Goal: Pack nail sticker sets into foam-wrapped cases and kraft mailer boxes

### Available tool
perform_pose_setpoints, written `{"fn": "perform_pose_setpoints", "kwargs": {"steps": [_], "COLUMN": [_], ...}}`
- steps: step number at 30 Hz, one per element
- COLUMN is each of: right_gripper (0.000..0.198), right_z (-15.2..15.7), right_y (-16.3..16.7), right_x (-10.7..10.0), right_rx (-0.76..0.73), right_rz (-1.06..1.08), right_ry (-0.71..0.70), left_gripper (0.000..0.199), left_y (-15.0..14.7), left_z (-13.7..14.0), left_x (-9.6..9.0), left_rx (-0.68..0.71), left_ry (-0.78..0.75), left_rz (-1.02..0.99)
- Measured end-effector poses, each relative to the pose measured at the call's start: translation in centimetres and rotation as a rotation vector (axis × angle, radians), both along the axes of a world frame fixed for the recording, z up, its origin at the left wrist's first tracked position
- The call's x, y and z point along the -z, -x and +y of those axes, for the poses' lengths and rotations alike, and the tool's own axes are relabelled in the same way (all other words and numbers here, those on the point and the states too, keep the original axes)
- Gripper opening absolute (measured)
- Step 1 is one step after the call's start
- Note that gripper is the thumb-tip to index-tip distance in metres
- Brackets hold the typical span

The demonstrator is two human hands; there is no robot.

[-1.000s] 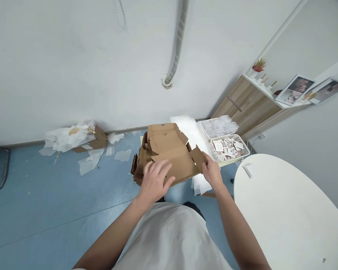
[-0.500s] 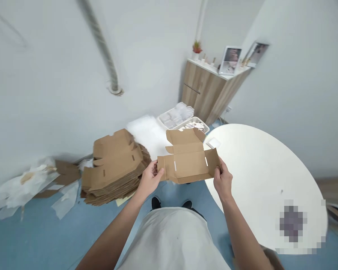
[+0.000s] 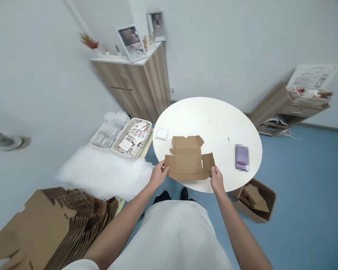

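Observation:
I hold a flat, unfolded brown cardboard box blank [image 3: 188,160] over the near edge of a round white table [image 3: 211,123]. My left hand [image 3: 158,175] pinches its left flap and my right hand [image 3: 216,179] pinches its right flap. The blank lies level, with its lid flap pointing away from me. A stack of the same flat cardboard blanks [image 3: 53,225] sits on the floor at my lower left.
On the table lie a small white pad [image 3: 161,134] and a blurred purple item [image 3: 242,157]. A basket of printed cards [image 3: 133,136], a clear tray [image 3: 109,125] and white sheets [image 3: 101,172] lie left. An open carton [image 3: 255,195] stands under the table's right side. A wooden cabinet [image 3: 141,80] stands behind.
I lifted one blank off the stack, took its two ends in my hands, and turned right; the blank now hangs over the table edge and the stack is at my lower left.

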State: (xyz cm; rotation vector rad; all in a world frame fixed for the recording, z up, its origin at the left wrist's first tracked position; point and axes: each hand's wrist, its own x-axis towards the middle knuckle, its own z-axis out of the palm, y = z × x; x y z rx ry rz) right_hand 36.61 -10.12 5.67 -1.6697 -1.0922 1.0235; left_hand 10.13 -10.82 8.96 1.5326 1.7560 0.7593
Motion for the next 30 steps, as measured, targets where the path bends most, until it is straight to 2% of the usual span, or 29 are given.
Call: {"fn": "perform_pose_setpoints", "kwargs": {"steps": [3,5,10,17,19,21,23,25,28,30], "right_gripper": [0.041,0.035,0.026,0.042,0.048,0.052,0.055,0.057,0.057,0.057], "right_z": [-0.6,-1.0,-1.0,-0.7,-1.0,-1.4,-1.6,-1.4,0.3,2.2], "right_y": [-0.7,-0.8,0.0,0.8,0.7,0.3,-0.1,-0.5,-1.2,-1.7], "right_x": [1.8,2.4,2.2,2.1,2.6,3.1,3.5,3.6,3.3,3.0], "right_rx": [0.049,0.066,0.064,0.103,0.153,0.206,0.256,0.294,0.289,0.253], "right_rz": [0.000,-0.002,0.001,-0.073,-0.120,-0.190,-0.271,-0.353,-0.410,-0.399], "right_ry": [0.145,0.195,0.227,0.254,0.279,0.300,0.303,0.289,0.267,0.267], "left_gripper": [0.038,0.039,0.038,0.043,0.051,0.058,0.062,0.059,0.050,0.047], "left_y": [-0.4,-0.5,-0.3,-0.7,-0.7,-0.6,-0.5,-0.7,-1.6,-2.5], "left_z": [1.9,2.9,5.3,7.7,7.5,6.9,6.1,5.3,4.8,4.9], "left_x": [1.7,2.6,4.3,6.8,6.8,6.4,5.7,5.0,4.6,4.8], "left_rx": [0.076,0.105,0.155,0.192,0.185,0.205,0.296,0.474,0.709,0.774], "left_ry": [0.030,0.056,0.118,0.193,0.155,0.049,-0.070,-0.145,-0.178,-0.162], "left_rz": [-0.021,-0.038,-0.056,-0.113,-0.064,0.046,0.203,0.334,0.452,0.502]}}
